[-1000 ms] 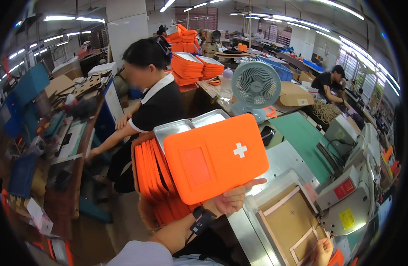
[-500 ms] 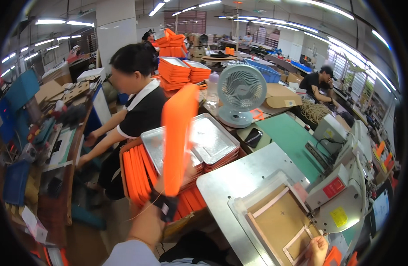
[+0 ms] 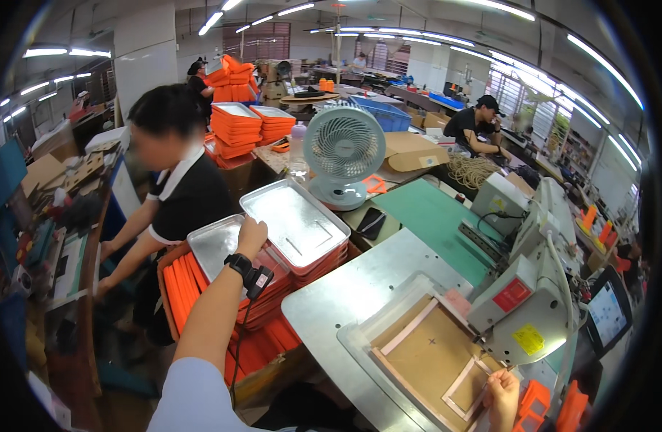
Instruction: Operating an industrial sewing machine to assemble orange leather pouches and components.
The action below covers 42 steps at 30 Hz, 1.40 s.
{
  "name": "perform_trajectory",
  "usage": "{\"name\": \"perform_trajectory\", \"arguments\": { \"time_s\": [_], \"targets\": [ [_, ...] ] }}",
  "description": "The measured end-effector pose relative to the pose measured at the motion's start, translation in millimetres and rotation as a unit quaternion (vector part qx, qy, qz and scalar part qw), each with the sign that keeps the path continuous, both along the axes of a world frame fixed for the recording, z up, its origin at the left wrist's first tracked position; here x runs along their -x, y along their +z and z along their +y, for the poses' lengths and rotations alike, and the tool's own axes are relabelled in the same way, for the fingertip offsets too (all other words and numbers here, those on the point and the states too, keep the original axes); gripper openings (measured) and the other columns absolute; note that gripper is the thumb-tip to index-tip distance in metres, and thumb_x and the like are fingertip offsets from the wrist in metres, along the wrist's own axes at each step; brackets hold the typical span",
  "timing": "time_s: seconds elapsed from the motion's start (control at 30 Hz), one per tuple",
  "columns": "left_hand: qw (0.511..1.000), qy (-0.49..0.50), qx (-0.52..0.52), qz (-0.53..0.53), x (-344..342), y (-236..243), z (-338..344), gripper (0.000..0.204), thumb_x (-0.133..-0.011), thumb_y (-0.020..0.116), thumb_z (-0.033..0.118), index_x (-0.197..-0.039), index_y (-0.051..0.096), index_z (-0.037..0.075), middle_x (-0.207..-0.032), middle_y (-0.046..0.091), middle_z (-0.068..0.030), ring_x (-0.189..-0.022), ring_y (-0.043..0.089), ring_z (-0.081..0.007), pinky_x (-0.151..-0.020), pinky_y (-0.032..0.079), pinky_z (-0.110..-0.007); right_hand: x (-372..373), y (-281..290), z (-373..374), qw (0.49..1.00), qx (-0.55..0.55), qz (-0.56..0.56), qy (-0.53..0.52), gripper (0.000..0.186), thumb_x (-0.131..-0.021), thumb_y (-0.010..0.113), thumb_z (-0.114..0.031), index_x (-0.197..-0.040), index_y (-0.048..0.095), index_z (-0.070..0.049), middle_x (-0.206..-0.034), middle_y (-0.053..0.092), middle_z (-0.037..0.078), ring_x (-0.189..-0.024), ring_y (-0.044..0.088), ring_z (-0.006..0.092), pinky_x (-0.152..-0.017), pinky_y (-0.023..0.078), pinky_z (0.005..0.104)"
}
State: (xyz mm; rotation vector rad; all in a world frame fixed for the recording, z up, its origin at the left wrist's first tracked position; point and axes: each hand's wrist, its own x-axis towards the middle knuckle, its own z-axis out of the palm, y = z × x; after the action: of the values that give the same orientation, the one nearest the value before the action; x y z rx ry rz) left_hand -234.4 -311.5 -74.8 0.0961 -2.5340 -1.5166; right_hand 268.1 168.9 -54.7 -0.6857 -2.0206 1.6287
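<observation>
Left hand (image 3: 252, 236) lay over silver-lined orange shells (image 3: 212, 243), grip could not be told, right hand (image 3: 502, 392) had fingers together, by corner of brown template board (image 3: 424, 338).

Orange rectangular shells (image 3: 293, 222): silvery faces upward, arranged in two side-by-side stacks. Brown board (image 3: 411, 335): pale-edged, cross-marked, lying flat, right of the shells.

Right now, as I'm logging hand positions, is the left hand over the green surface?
No, the left hand is at the stacked silver trays, left of the green surface.
</observation>
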Motion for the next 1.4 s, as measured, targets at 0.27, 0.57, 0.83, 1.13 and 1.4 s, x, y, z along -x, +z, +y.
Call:
{"name": "perform_trajectory", "arguments": {
  "time_s": [0.27, 0.57, 0.83, 1.13, 1.4],
  "targets": [
    [0.995, -0.010, 0.071, -0.063, 14, -23, 8, 0.101, -0.089, 0.066, 0.030, -0.138, 0.000, -0.029, -0.068, 0.067, -0.0175, -0.051, 0.066, -0.0228, -0.045, 0.052, -0.033, -1, -12, 7, 1.000, 0.026, 0.017, 0.002, 0.014, -0.092, 0.063, -0.010, -0.083, 0.055, -0.003, -0.055, 0.051, 0.001, -0.036, 0.038, 0.0079, -0.034, 0.031, 0.0227],
    [0.865, -0.488, -0.028, -0.110, -169, 129, 79, 0.032, -0.092, 0.055, 0.010, -0.123, 0.061, 0.005, -0.086, 0.067, -0.0041, -0.069, 0.064, -0.0097, -0.059, 0.053, -0.026, 8, 62, -76, 0.985, -0.110, -0.047, 0.125, 0.007, -0.082, 0.071, -0.001, -0.082, 0.065, 0.001, -0.072, 0.067, 0.006, -0.066, 0.066, 0.0129, -0.060, 0.052, 0.0240],
    [0.613, -0.771, 0.124, 0.120, -291, 99, 227, 0.050, -0.091, 0.059, 0.011, -0.140, 0.052, 0.011, -0.100, 0.067, -0.0131, -0.086, 0.065, -0.0257, -0.074, 0.051, -0.036, 38, 75, -115, 0.885, -0.395, 0.075, 0.235, 0.016, -0.077, 0.069, -0.002, -0.091, 0.063, -0.005, -0.085, 0.061, 0.011, -0.080, 0.064, 0.0313, -0.070, 0.053, 0.0382],
    [0.603, -0.733, 0.108, -0.297, -242, 61, 304, 0.023, -0.099, 0.054, 0.018, -0.095, 0.066, -0.001, -0.076, 0.067, -0.0103, -0.059, 0.064, -0.0164, -0.054, 0.054, -0.029, -64, 78, -92, 0.881, -0.454, -0.126, 0.038, 0.035, -0.081, 0.068, -0.003, -0.115, 0.061, -0.004, -0.114, 0.061, 0.015, -0.098, 0.062, 0.0349, -0.081, 0.053, 0.0401],
    [0.643, -0.504, -0.353, -0.456, -203, 43, 289, 0.026, -0.101, 0.048, 0.012, -0.116, 0.052, -0.008, -0.112, 0.061, -0.0213, -0.104, 0.065, -0.0336, -0.091, 0.058, -0.041, -214, 53, 1, 0.853, -0.351, -0.341, -0.185, 0.052, -0.074, 0.077, -0.015, -0.121, 0.059, -0.004, -0.109, 0.051, 0.013, -0.087, 0.059, 0.0298, -0.080, 0.051, 0.0366]
  ]
}}
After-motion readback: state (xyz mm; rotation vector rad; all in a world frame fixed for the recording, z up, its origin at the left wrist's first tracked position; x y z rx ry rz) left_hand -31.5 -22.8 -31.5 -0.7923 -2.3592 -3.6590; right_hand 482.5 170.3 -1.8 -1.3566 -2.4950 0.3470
